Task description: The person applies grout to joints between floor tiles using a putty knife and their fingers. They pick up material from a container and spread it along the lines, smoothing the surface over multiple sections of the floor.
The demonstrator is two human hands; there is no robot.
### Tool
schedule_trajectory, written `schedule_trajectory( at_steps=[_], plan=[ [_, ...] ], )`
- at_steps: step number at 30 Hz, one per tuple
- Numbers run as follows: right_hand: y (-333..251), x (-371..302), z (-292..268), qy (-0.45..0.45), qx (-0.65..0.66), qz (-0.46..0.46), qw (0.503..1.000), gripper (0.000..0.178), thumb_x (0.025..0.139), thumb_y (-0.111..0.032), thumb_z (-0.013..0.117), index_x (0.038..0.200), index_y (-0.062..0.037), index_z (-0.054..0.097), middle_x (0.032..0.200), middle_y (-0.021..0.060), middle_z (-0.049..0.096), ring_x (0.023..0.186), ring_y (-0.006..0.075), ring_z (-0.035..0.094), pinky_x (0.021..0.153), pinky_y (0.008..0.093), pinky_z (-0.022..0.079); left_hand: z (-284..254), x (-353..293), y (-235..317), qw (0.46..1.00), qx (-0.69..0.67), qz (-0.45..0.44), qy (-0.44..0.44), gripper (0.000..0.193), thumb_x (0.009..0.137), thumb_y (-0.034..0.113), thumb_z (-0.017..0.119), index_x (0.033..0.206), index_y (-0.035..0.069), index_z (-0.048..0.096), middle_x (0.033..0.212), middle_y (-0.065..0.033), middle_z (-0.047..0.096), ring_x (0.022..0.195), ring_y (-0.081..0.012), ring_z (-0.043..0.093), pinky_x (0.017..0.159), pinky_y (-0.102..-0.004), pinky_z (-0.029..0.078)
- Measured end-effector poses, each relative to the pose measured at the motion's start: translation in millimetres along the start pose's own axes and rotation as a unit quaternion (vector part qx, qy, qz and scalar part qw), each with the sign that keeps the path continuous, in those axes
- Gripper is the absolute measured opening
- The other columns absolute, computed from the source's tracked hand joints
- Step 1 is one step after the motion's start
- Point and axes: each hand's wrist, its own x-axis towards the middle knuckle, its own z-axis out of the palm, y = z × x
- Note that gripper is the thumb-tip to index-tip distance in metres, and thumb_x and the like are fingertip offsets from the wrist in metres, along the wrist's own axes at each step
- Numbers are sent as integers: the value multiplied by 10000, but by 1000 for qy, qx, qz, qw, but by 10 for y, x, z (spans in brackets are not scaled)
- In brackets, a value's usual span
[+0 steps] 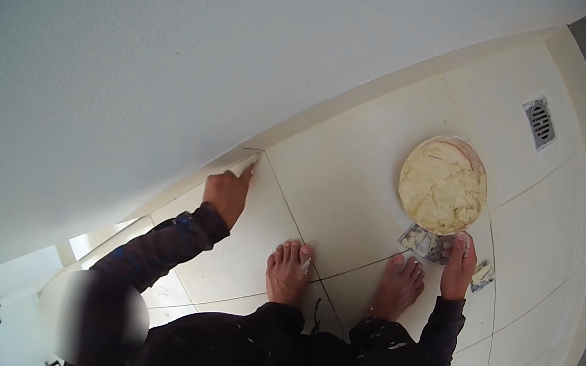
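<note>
The fingers [247,174] of the left hand [225,196] are bunched, the index one stretched out against the foot of the white wall [135,63], where the cream skirting [361,100] meets the tiled floor [359,155]. Something pale sits by that fingertip — a smear or a small piece, I cannot tell which.

The right hand [458,263] reaches to the near rim of a round bucket [473,156] nearly full of cream paste [441,188]. Its fingers are close together at a grey, paste-smeared scraper [422,242] just beside the bucket; whether they grip it I cannot tell. Another smeared piece [483,276] shows to the right of that hand. A reddish patch marks the bucket's inner wall — too small to tell whether it is writing.

Bare feet [287,273] stand on the tiles, and a grey drain [539,123] lies beyond the bucket.
</note>
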Motion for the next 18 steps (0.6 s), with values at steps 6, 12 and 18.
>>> schedule_trajectory(
  at_steps=[6,12,18],
  plan=[
    [-43,30,7,-1,2,-4,1000,359,1057,-305,459,1122,17,604,810,12,557,730,106,491,677,270,432,-603,212,340,981,-137,90,108,474,865,159,616,1335,111,575,936,-68,624,794,-213,657,568,-339,518],
    [-90,7,-17,-25,-7,1,1000,360,1059,-295,455,1145,23,601,802,17,555,728,107,492,675,273,433,-1053,1472,1248,959,-154,95,217,577,843,129,602,1412,139,507,919,-92,624,752,-250,665,557,-376,523],
    [-112,-32,-27,-11,-10,0,1000,381,1072,-329,444,1162,1,612,790,0,560,718,85,496,660,250,430,-944,1609,1135,984,-124,42,120,533,906,145,554,1432,222,513,762,-39,697,688,-224,704,571,-363,516]
  ],
)
